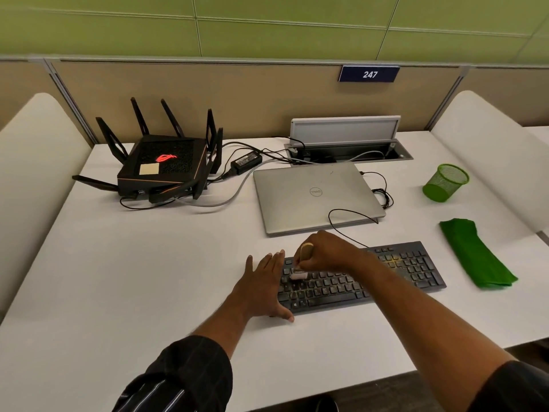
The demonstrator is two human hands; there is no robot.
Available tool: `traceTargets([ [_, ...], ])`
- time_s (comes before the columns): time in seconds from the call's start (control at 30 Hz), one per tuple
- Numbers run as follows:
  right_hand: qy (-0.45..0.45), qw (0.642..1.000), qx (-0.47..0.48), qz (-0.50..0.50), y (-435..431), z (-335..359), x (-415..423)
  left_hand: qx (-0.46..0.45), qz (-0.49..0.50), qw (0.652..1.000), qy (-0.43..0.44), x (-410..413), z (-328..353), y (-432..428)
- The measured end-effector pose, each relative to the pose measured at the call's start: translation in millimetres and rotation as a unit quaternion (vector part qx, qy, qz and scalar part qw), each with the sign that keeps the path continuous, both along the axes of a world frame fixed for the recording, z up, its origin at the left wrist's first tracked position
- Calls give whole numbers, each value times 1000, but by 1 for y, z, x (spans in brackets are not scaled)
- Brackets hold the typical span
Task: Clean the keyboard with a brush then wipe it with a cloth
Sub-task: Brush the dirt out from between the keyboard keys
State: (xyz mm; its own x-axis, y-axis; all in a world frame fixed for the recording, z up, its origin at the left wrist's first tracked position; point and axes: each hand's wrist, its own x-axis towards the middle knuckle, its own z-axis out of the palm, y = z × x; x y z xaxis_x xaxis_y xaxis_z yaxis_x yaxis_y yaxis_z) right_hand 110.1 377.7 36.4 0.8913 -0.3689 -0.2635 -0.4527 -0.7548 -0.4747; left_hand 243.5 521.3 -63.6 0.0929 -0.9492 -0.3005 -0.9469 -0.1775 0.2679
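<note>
Brushing stage, I judge: my right hand (pixel 323 251) grips the brush (pixel 298 275) on the keyboard (pixel 401 269), left hand (pixel 261 286) flat alongside. Green cloth (pixel 475 254) well right of it; wiping not yet done.

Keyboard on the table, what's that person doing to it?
A person is brushing dust off the black keyboard. The right hand grips a small brush with its bristles down on the keys near the left end. The left hand lies flat against the keyboard's left edge. The green cloth lies on the table to the right, not yet used.
</note>
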Motion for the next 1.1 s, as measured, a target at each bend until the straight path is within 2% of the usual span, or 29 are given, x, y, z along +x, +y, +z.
traceTargets([
  [0.1, 7, 1000, -5, 15, 2, -4, 0, 2, -5, 1000, -4, -2, 0, -3],
  [0.2, 49, 996, -67, 36, -5, -10, -6, 2, -10, 1000, -7, -4, 0, -6],
  [0.3, 83, 991, -100, 15, -15, -11, -14, -2, -12, 1000, -6, -6, 0, -8],
  [0.47, 37, 998, -45, -7, -20, 0, -17, -6, -19, 1000, -16, -10, 2, -12],
  [0.6, -6, 1000, -18, 25, -14, 8, -16, -8, -22, 1000, -19, -15, 4, -19],
  [0.67, 18, 999, -30, 29, -15, 4, -17, -9, -23, 1000, -17, -17, 4, -22],
  [0.87, 123, 981, -148, 22, -35, -4, -28, -8, -26, 1000, -12, -23, 4, -27],
  [1.1, 42, 998, -39, 0, -34, 4, -27, -22, -28, 999, -7, -34, 1, -38],
])
